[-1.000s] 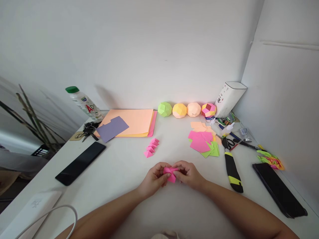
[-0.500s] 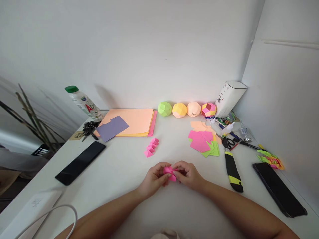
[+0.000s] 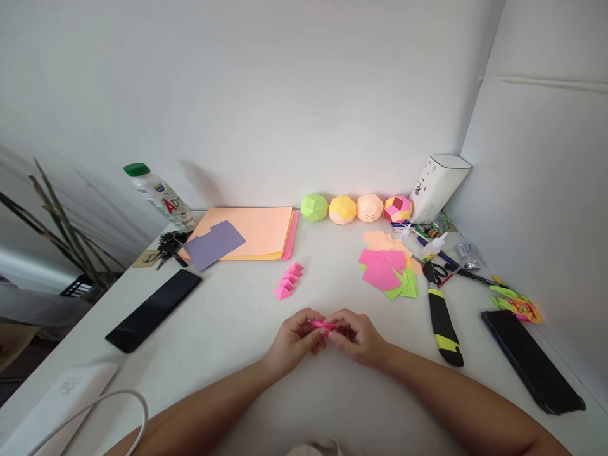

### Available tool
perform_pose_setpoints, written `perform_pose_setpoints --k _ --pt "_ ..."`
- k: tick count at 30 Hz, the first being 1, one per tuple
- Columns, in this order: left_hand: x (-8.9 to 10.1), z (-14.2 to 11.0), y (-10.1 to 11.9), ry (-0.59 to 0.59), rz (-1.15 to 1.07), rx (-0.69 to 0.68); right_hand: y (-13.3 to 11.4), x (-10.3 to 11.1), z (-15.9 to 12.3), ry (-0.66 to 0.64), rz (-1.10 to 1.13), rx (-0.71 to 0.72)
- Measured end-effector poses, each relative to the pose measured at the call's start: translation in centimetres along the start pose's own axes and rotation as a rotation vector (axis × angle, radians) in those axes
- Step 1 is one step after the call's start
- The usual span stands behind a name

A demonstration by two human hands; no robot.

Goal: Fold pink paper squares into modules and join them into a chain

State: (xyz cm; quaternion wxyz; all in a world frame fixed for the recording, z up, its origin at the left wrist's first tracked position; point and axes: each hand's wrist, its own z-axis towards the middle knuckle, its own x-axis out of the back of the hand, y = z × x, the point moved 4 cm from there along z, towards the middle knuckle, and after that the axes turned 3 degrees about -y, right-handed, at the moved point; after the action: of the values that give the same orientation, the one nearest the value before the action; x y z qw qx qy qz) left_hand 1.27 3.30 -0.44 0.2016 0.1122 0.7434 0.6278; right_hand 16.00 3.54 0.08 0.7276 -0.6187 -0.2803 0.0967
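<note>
A small folded piece of pink paper (image 3: 323,325) is pinched between both hands above the near middle of the table. My left hand (image 3: 297,335) grips its left side with thumb and fingers. On the other side, the fingertips of my right hand (image 3: 357,335) close on its right edge. The fingers cover much of the paper, so its full shape is hidden. Just beyond my hands, several folded pink paper pieces (image 3: 289,280) stand in a slanted row. Flat pink paper cut-outs (image 3: 381,269) lie farther right, over green and peach ones.
Along the wall sit paper balls, one green (image 3: 314,208). Coloured sheets (image 3: 256,231) lie at the back left beside a bottle (image 3: 161,197). A utility knife (image 3: 445,326), scissors (image 3: 439,273), a glue bottle (image 3: 434,246) and a black case (image 3: 532,361) lie right. A black phone (image 3: 154,310) lies left.
The pink paper has been tilted or folded flatter between my fingers, and less of it shows below them. My hands stay in nearly the same place.
</note>
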Motion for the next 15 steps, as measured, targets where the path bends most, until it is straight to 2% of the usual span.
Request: perform_pose_setpoints --k 5,10,15 --pt "0.05 0.02 0.42 0.019 0.092 -0.113 0.25 -0.16 -0.13 0.047 -0.058 0.017" --pt "0.23 -0.10 0.14 -0.007 0.242 -0.103 0.00 -0.06 -0.03 0.052 -0.049 0.020" --pt "0.55 -0.11 0.04 0.021 0.260 -0.100 -0.06 0.02 0.06 0.045 -0.006 -0.036"
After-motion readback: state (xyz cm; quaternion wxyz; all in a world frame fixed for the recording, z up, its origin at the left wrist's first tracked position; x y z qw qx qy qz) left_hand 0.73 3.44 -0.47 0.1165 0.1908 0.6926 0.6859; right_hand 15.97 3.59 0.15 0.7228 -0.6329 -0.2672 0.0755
